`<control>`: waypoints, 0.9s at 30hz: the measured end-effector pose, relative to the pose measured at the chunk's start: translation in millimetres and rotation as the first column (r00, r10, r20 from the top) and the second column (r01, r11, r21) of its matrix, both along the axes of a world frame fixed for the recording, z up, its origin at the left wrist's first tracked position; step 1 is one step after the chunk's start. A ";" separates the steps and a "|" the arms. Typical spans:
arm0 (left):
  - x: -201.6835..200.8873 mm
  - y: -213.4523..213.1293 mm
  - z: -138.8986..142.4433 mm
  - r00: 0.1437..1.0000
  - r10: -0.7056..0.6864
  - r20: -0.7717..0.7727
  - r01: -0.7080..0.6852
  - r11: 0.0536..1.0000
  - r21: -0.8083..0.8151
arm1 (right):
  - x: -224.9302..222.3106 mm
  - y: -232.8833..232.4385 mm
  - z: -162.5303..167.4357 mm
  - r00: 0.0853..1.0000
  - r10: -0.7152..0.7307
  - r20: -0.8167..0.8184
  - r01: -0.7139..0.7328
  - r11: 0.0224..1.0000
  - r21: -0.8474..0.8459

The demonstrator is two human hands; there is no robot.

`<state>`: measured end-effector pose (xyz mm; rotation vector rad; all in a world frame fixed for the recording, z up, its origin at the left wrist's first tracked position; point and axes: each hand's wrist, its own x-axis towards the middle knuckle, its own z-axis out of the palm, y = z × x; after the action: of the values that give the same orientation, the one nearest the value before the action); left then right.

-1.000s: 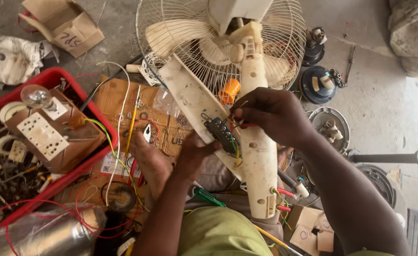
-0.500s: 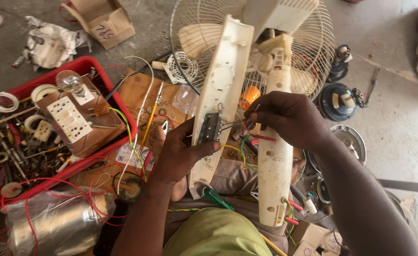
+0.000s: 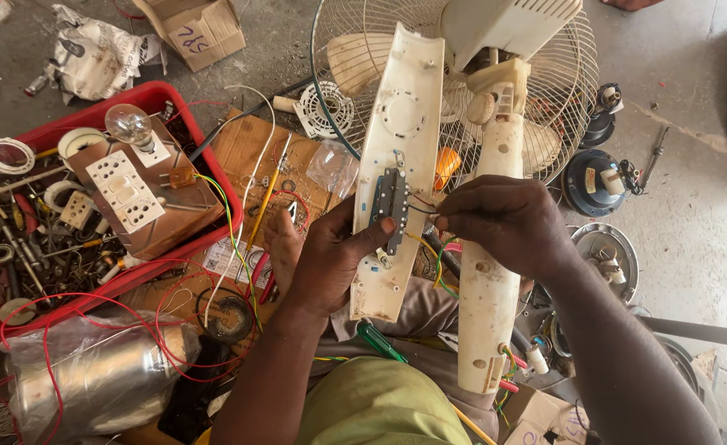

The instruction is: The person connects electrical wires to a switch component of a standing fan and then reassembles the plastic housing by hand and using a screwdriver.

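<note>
The left hand (image 3: 322,255) now grips the long white panel (image 3: 400,165) from the side, its thumb pressing on the dark switch block (image 3: 392,206); a second ago this panel leans toward ten o'clock, and now it points almost to twelve o'clock. The right hand (image 3: 507,222) has its fingers (image 3: 454,221) closed on thin wires (image 3: 421,206) at three o'clock of the block, above the white fan column (image 3: 491,280). The red tray (image 3: 153,95) appears lower at nine o'clock than before.

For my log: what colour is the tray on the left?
Red tray, clearest in the head view.
</note>
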<state>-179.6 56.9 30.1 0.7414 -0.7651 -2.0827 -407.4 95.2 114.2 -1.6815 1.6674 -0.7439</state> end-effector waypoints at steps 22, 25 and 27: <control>-5.1 -4.4 6.3 0.975 0.043 0.218 0.023 0.957 -0.290 | -5.7 6.3 0.8 0.966 0.196 -0.167 -0.228 0.953 -0.199; -6.1 -5.4 4.4 0.974 0.053 0.222 0.021 0.947 -0.321 | -2.9 5.0 0.4 0.966 0.199 -0.166 -0.229 0.955 -0.188; -5.9 -5.5 4.6 0.973 0.055 0.223 0.021 0.945 -0.327 | -0.4 4.3 0.7 0.964 0.202 -0.173 -0.236 0.949 -0.209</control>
<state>-185.5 51.4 34.7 0.8032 -1.1955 -1.8081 -407.9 99.5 115.0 -2.0913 1.5023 -0.7371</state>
